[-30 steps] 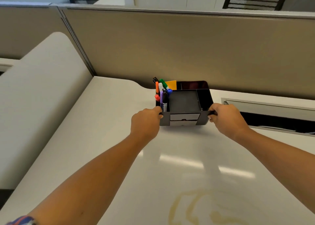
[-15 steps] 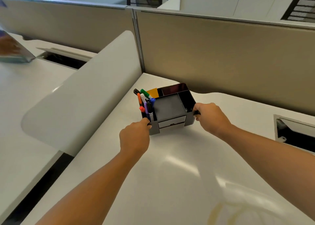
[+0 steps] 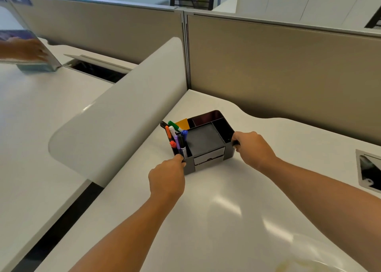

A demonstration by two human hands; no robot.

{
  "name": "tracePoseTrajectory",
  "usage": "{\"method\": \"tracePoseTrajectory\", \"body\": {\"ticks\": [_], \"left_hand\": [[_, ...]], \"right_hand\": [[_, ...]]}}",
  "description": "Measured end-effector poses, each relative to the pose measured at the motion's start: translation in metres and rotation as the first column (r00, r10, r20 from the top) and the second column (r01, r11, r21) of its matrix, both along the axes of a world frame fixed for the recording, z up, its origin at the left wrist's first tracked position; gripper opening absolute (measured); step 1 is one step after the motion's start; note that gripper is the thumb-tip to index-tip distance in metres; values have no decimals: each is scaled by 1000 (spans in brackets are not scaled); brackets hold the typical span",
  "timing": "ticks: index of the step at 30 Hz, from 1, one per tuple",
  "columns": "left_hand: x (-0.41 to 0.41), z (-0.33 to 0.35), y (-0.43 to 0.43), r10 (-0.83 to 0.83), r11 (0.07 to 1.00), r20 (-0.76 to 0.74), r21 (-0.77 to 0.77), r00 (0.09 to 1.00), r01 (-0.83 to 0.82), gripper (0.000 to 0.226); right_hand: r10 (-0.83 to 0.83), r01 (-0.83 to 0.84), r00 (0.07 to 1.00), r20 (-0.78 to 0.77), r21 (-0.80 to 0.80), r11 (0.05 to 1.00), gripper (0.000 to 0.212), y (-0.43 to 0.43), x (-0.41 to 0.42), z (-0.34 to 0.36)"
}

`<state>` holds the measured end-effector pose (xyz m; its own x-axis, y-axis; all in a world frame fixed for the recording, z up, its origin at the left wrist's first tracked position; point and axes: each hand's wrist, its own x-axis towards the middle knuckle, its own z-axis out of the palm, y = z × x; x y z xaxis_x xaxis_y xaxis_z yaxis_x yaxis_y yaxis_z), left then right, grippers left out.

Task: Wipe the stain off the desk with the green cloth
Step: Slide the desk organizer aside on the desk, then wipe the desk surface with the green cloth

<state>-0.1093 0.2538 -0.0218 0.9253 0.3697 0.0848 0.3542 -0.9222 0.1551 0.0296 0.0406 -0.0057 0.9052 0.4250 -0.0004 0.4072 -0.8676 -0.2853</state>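
Note:
A black desk organizer (image 3: 206,142) with coloured markers (image 3: 177,137) and an orange note pad stands on the white desk (image 3: 216,220), near the back left corner. My left hand (image 3: 167,179) grips its front left corner. My right hand (image 3: 253,150) grips its right side. A faint yellowish stain (image 3: 288,266) shows at the bottom edge of the desk, right of centre. No green cloth is in view.
A white curved divider (image 3: 115,127) runs along the desk's left side. Beige partition panels (image 3: 278,76) stand behind. A cable opening (image 3: 369,170) lies at the right. On the neighbouring desk at far left, another person's hand (image 3: 26,49) rests on a laptop.
Both hands have carried the organizer left toward the desk's back left corner. The view has swung left, so the stain has slid to the bottom right edge.

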Motion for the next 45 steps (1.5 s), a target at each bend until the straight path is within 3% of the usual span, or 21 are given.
{"method": "tracePoseTrajectory", "body": {"ticks": [7, 12, 14, 17, 21, 25, 28, 33, 37, 41, 45], "left_hand": [[-1, -12, -3, 26, 998, 16, -59, 1000, -25, 19], [-21, -8, -9, 65, 984, 140, -176, 988, -40, 41], [-42, -9, -18, 58, 972, 214, -236, 975, -6, 49], [-80, -16, -37, -10, 958, 282, -272, 959, 90, 48], [-131, -29, -64, -133, 930, 181, -317, 975, 186, 42], [-162, -36, -96, -218, 884, 91, -404, 972, 236, 25], [-171, -34, -136, -371, 834, 69, -415, 926, 365, 24], [-174, -18, -222, -637, 663, 95, -438, 765, 607, 32], [-178, -9, -296, -814, 484, 135, -382, 566, 787, 38], [-186, -3, -374, -907, 353, 96, -355, 410, 866, 40], [-193, 2, -440, -933, 305, 61, -387, 354, 870, 42]], "right_hand": [[-33, 33, 999, -18, 21, 999, 16, -7, -2, -12], [-92, 99, 993, -75, 97, 990, 55, -13, -23, -7], [-152, 175, 980, -128, 193, 966, 59, -23, -44, -5], [-215, 295, 944, -250, 352, 888, 47, -48, -91, -7], [-324, 488, 856, -402, 420, 765, 27, -101, -188, -19], [-493, 677, 725, -481, 370, 636, 20, -163, -287, -28], [-631, 782, 620, -467, 297, 548, 15, -214, -346, -25], [-772, 919, 390, -502, 262, 294, 14, -299, -399, -14], [-741, 948, 209, -638, 320, -7, 15, -370, -411, -5], [-676, 858, 65, -734, 387, -338, 21, -452, -406, 1], [-568, 709, -89, -818, 349, -613, 11, -525, -386, 2]]}}
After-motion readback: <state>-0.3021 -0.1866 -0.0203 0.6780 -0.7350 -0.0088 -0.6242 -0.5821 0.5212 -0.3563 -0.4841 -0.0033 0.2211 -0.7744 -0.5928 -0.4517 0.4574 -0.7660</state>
